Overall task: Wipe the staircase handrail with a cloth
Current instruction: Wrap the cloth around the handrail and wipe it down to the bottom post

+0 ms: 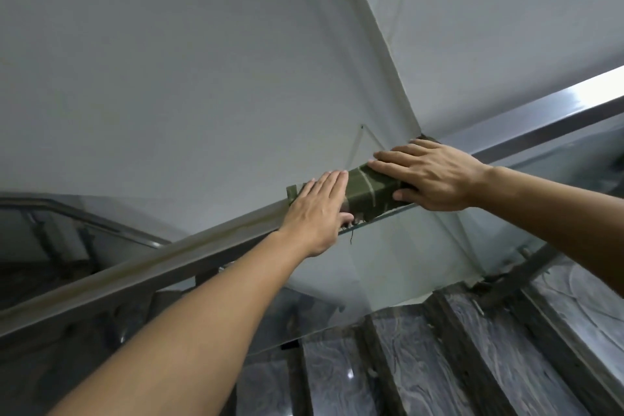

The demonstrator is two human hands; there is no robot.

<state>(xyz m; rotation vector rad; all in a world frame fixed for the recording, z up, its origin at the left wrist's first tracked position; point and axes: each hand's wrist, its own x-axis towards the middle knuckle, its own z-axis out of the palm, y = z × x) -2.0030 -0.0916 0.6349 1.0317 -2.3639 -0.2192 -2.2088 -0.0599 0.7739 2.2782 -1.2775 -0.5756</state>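
An olive-green cloth [369, 191] with pale stripes lies draped over the metal handrail [141, 272], a little right of the frame's centre. It folds down over the rail's near face, and its frayed lower edge and a loose thread hang against the top of the glass panel [398, 267] beneath. It looks thin, soft and light, so it should follow the rail's square edges easily. It would also bunch or slide off the smooth, probably slippery metal unless it is kept under pressure. Judging by that, the best hold is flat on top at both ends, with thumbs tucked under the near edge to keep it wrapped.

The left hand [319, 209] lies on the cloth's lower-left end, fingers straight and held together, palm flat on top of the rail. The right hand [427, 176] covers the upper-right end, fingers spread slightly and laid across the fabric, thumb curled against the near face of the cloth. Only the striped middle of the cloth shows between the two hands.

The rail runs diagonally from the lower left to the upper right of the frame. Dark marble stair treads [472, 365] fill the lower right.
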